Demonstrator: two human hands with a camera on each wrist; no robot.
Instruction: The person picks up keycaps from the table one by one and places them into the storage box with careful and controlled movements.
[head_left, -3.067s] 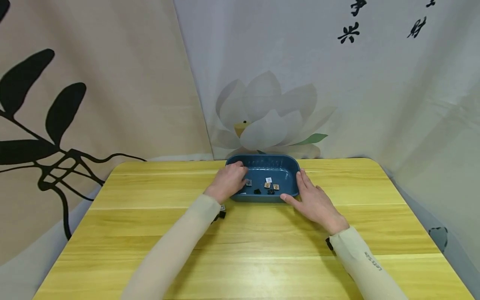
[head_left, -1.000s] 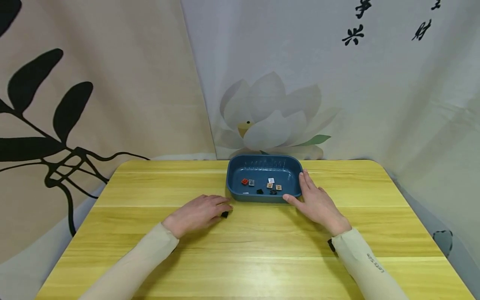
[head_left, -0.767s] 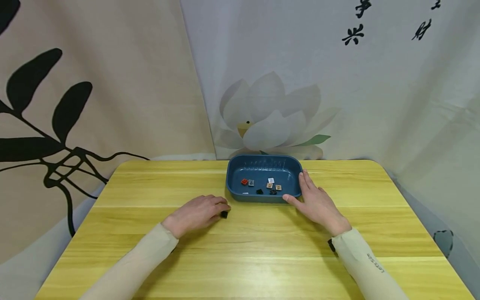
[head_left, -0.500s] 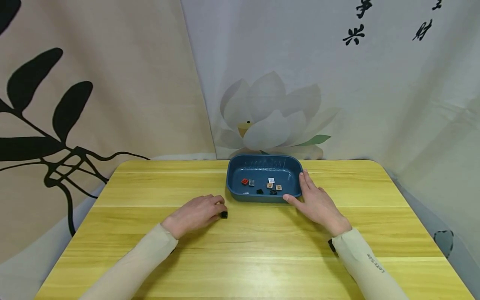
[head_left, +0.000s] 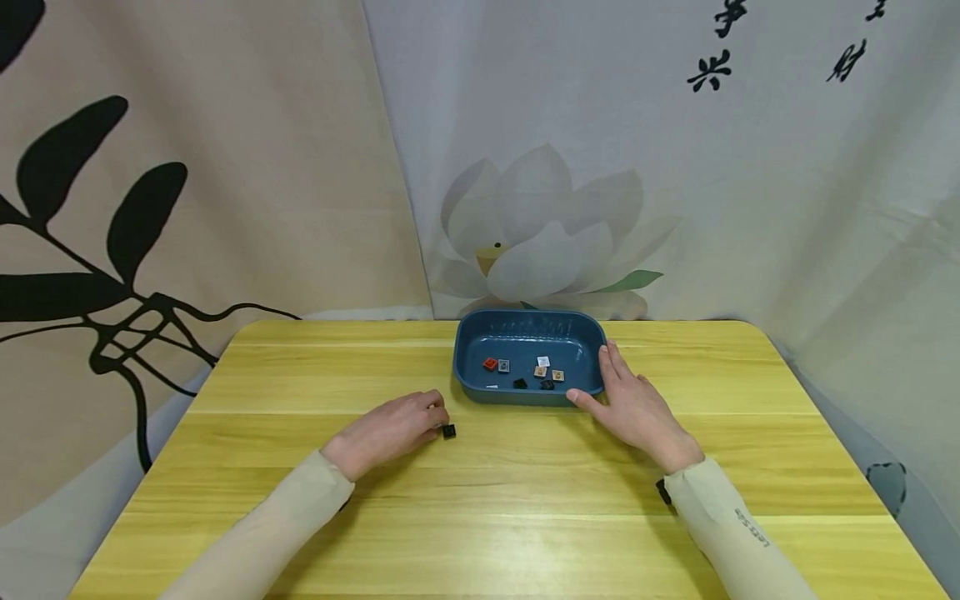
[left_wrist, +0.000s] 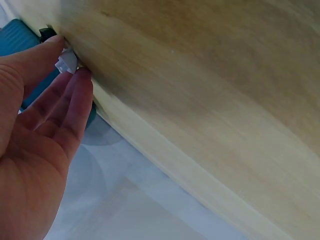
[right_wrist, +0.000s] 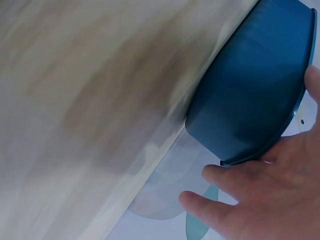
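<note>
In the head view my left hand is low over the table, left of the blue tray. Its thumb and fingertips pinch a small white keycap-like piece, tapered with a narrower end, clearest in the left wrist view. Just beyond the fingertips, a small black square piece lies on the table. Fingers extended, my right hand rests against the tray's right end. The right wrist view shows its fingers along the tray wall.
Inside the tray lie a red piece, a grey one, a white one and several beige and black ones. The wooden table ends at a printed curtain behind the tray.
My left hand has come out of the tray, moved down-left to the table and drawn slightly left, uncovering the black piece. A red piece now shows in the tray. My right hand stays put.
</note>
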